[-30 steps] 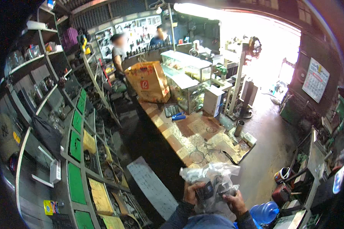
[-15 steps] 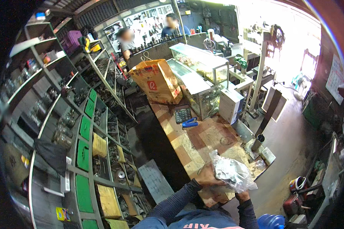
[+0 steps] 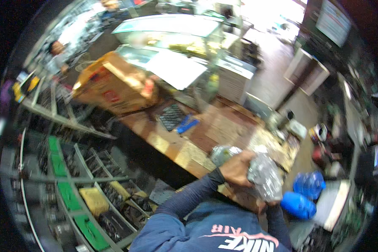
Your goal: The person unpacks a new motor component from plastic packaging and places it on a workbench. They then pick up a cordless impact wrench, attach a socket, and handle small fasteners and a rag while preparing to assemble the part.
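A clear plastic bag (image 3: 265, 176) with a grey metal-looking part in it is held in front of my chest, above the near end of the counter. My left hand (image 3: 238, 169) is closed round its left side. Crumpled clear plastic (image 3: 225, 154) also shows on the far side of this hand; whether it belongs to the same bag I cannot tell. My right hand (image 3: 264, 206) is under the bag's near end, its fingers mostly hidden. Motion blurs the part's details.
On the wooden counter (image 3: 231, 122) are a brown paper bag (image 3: 113, 86), a calculator (image 3: 171, 116), a blue stapler-like tool (image 3: 187, 124) and a white box (image 3: 235, 80). A glass case (image 3: 168, 42) stands behind. Shelving (image 3: 71, 195) is at left, blue containers (image 3: 299, 205) at right.
My view has turned and tilted, so the counter appears rotated and the blue containers show more. The plastic bag has turned in my hands, and its grey contents now face me differently.
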Tool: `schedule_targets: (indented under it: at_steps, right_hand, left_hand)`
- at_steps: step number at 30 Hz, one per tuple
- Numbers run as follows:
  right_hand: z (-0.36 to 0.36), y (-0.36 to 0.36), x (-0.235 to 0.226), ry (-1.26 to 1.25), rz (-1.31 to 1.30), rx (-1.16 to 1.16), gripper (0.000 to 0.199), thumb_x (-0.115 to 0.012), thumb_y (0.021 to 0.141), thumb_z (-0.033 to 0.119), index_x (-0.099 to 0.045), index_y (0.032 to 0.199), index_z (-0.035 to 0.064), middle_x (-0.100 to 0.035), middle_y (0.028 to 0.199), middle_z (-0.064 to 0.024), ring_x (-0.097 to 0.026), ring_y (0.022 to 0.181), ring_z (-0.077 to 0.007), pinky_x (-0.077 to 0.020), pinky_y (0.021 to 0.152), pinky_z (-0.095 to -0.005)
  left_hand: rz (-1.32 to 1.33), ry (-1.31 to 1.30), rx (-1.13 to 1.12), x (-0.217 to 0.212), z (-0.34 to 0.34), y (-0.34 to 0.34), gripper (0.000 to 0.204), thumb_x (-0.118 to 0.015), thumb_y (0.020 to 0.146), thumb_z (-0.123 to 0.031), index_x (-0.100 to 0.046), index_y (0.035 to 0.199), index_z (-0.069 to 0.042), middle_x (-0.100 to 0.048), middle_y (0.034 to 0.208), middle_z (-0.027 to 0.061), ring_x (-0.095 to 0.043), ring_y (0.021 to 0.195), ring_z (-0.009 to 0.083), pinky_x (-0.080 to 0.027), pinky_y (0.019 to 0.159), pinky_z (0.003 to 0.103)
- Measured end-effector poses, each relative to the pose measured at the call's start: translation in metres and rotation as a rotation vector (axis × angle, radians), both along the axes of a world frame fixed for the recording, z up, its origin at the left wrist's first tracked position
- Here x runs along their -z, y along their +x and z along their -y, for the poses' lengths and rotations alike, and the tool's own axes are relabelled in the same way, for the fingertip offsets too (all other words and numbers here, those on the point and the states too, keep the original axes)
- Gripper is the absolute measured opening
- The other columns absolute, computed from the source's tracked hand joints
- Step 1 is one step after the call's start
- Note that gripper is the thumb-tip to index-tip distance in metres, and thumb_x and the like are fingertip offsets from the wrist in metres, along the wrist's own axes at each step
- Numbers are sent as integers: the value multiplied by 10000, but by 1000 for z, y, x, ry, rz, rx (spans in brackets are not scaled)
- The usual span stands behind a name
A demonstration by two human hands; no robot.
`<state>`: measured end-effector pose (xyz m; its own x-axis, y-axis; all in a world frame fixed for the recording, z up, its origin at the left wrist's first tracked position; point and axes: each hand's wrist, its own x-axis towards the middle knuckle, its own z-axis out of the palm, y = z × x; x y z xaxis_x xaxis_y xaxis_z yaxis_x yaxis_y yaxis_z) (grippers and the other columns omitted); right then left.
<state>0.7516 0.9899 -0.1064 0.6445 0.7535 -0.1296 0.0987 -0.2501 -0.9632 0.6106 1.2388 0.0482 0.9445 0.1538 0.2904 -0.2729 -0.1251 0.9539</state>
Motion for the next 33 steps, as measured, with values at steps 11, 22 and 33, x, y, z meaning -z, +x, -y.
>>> schedule_targets:
  at_steps: [11, 22, 33]
  right_hand:
    - [23, 0, -184, -8, 253, 410, 460, -775, 865, 217, -647, 1253, 6, -684, 1208, -148, -636, 1127, -263, -495, 994, -373]
    - [-64, -7, -229, 75, 374, 41, 166, -797, 813, 114, -682, 886, 19, -648, 864, -96, -621, 838, -224, -495, 778, -353]
    - [-74, -17, -255, -55, 743, -75, 385, -781, 853, 201, -606, 1154, 37, -650, 945, -130, -641, 804, -277, -521, 737, -393]
  left_hand:
    - [-150, 320, -97, 3, -10, 14, 781, -926, 559, -300, -629, 1220, -9, -690, 1152, 193, -677, 1074, 339, -522, 963, 418]
    - [-340, 354, -112, -17, -13, 5, 945, -959, 572, -311, -528, 1336, 39, -613, 1294, 249, -606, 1205, 381, -481, 1030, 434]
    - [-428, 347, -187, -19, -10, -2, 859, -914, 590, -275, -489, 1259, 56, -656, 1126, 281, -651, 1080, 425, -527, 920, 471]
